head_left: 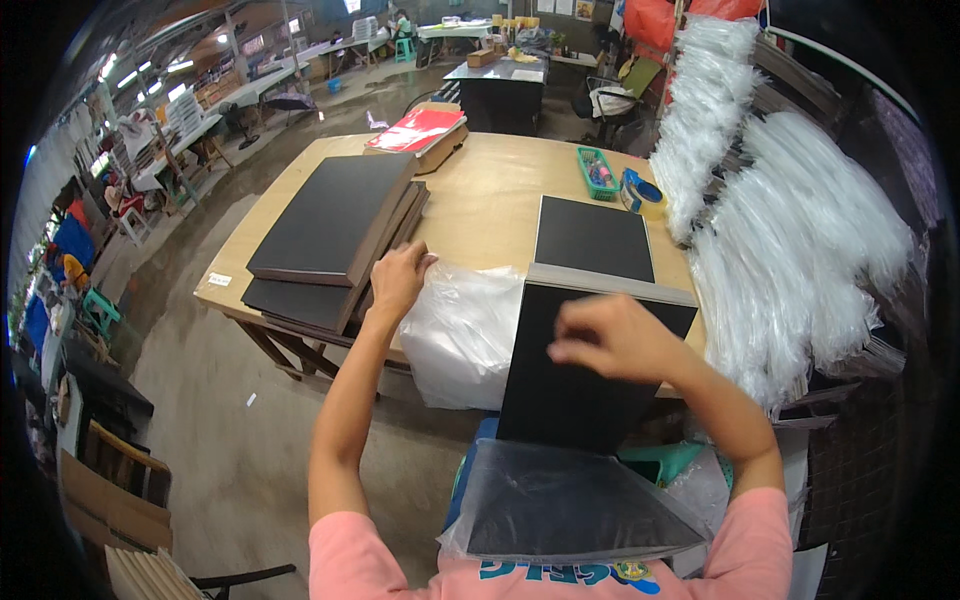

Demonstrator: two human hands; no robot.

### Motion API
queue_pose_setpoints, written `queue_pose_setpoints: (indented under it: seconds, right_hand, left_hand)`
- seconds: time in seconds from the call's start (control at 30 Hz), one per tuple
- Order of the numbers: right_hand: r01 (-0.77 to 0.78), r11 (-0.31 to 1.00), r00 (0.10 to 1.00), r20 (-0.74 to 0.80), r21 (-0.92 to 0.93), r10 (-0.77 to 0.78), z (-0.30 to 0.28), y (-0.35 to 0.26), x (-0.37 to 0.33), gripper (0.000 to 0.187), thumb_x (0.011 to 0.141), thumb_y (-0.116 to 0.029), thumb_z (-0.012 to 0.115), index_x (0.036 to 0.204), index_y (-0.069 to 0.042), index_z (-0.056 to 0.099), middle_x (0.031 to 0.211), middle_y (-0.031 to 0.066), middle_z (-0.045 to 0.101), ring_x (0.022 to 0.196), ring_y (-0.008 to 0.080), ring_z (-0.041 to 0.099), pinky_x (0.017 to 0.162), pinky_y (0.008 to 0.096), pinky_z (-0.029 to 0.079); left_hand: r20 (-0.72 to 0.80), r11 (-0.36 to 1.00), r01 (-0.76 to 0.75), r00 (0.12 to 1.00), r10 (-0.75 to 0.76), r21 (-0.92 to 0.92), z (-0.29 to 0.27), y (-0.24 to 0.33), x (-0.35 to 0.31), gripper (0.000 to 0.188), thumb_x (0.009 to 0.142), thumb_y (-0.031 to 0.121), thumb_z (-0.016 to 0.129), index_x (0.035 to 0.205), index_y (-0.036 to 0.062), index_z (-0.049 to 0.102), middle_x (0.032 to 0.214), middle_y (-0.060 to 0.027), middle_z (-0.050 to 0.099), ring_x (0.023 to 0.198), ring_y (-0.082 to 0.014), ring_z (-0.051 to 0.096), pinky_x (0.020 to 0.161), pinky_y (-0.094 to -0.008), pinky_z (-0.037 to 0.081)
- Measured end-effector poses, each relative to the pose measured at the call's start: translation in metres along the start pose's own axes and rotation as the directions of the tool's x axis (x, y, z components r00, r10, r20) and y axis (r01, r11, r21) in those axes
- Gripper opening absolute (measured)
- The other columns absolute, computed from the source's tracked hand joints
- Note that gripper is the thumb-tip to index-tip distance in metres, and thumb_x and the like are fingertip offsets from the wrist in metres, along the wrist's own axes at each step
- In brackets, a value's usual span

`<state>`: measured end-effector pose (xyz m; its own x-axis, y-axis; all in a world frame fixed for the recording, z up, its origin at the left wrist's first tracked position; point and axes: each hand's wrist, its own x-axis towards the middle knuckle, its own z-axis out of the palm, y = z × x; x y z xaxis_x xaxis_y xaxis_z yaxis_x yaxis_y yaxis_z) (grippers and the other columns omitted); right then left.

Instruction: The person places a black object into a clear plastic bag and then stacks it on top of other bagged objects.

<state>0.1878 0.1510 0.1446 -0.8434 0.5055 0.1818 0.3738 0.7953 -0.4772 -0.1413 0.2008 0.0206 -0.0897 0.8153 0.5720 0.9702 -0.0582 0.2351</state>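
The black panel (575, 385), tilted at the near side of the bench (490, 160) with a pale strip (612, 283) along its far edge, is the landmark here. Just left of it lies the translucent plastic sheet (462, 340), partly hanging over the bench edge. The left hand (402, 278) pinches the sheet's far left corner between its fingers. The right hand (610, 335), slightly blurred, is over the panel with its fingers curled; whether they are closed on anything cannot be told.

Writing shows in a few spots. Nearer the wearer than the panel, the pink shirt (745, 560) carries bold blue-green lettering and a round emblem, partly cut off. Far left of the panel, a small white label (219, 280) at the bench corner bears dark marks too small to read. Beyond the panel to the left, a red-and-white cover (425, 128) tops a bundle, its print illegible. The stacked black boards (330, 220), left of the panel, show plain upper faces.
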Motion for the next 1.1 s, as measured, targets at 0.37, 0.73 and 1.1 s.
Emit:
queue_pose_setpoints:
  seconds: [0.37, 0.73, 1.1]
  right_hand:
    - [-0.086, 0.987, 0.994, 0.060, -0.135, 0.095, 0.063, 0.090, 0.206, 0.020, 0.065, -0.014, 0.077, 0.077, -0.002, 0.067, 0.073, 0.0130, 0.066, 0.071, 0.0254, 0.064, 0.065, 0.0366, 0.049]
    - [-0.094, 0.978, 0.994, -0.042, 0.188, 0.103, 0.055, 0.100, 0.204, 0.013, 0.068, -0.007, 0.073, 0.076, 0.000, 0.066, 0.070, 0.0114, 0.066, 0.064, 0.0178, 0.062, 0.062, 0.0304, 0.048]
    - [0.017, 0.998, 0.999, 0.049, 0.060, -0.020, 0.065, 0.096, 0.203, 0.027, 0.065, -0.019, 0.077, 0.085, -0.004, 0.067, 0.080, 0.0130, 0.067, 0.077, 0.0258, 0.065, 0.072, 0.0354, 0.051]
  left_hand:
    - [0.074, 0.699, 0.165, 0.984, -0.159, -0.696, 0.015, 0.008, 0.001, 0.016, 0.088, 0.015, 0.062, 0.094, 0.0004, 0.060, 0.063, 0.0041, 0.052, 0.059, -0.0068, 0.046, 0.054, -0.0222, 0.034]
    - [0.182, 0.341, 0.248, 0.960, -0.214, -0.907, -0.007, 0.031, 0.011, 0.038, 0.078, 0.001, 0.070, 0.111, -0.0062, 0.052, 0.079, -0.0091, 0.066, 0.077, -0.0139, 0.064, 0.071, -0.0234, 0.050]
    - [0.125, 0.325, 0.199, 0.964, -0.235, -0.925, -0.009, 0.028, 0.002, 0.028, 0.079, 0.006, 0.072, 0.103, -0.0047, 0.063, 0.075, -0.0029, 0.063, 0.062, -0.0055, 0.056, 0.056, -0.0185, 0.045]
